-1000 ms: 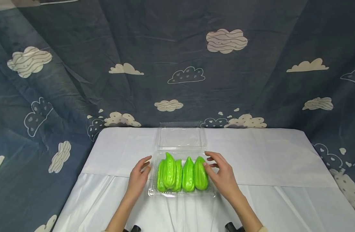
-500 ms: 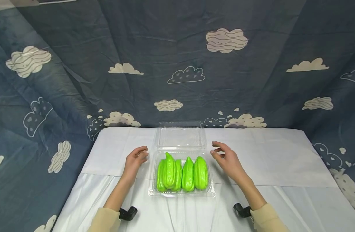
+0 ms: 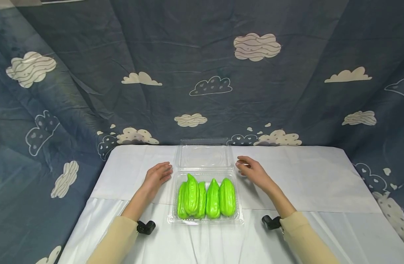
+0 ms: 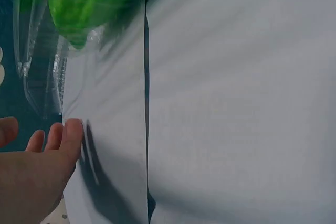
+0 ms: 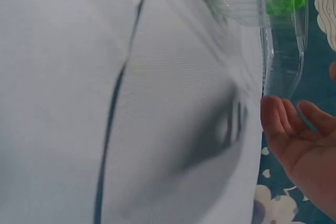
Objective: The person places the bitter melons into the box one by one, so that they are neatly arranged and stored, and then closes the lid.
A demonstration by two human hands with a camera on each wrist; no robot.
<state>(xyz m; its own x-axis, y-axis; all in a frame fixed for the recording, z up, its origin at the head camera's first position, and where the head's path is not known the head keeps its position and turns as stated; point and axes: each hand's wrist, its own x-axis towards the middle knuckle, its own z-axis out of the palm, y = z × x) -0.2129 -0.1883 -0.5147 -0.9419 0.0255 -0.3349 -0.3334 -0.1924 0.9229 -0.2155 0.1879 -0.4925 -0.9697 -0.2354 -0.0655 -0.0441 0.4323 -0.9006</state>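
Observation:
A clear plastic clamshell box (image 3: 239,216) sits mid-table, its lid (image 3: 205,156) tipped back toward the curtain. Several bright green, ribbed peppers (image 3: 227,198) lie lengthwise side by side in its base; one at the left rests over its neighbours. My left hand (image 3: 157,176), fingers relaxed and holding nothing, hovers just left of the hinge side. Opposite it, my right hand (image 3: 253,171) is beside the lid's right corner, fingers loosely bent around nothing. In the left wrist view the fingertips (image 4: 73,128) come up close to the clear plastic, and the right wrist view shows similar fingertips (image 5: 269,106).
White cloth (image 3: 304,183) covers the table, with a seam running across it. A dark blue curtain (image 3: 202,55) with cloud prints hangs right behind the table's back edge and along the left side. Black wrist cameras (image 3: 146,227) sit at both sleeves.
Both hands have drawn off the box's sides and moved farther back, up beside the lid, now slightly inward again. The peppers and box stay where they were.

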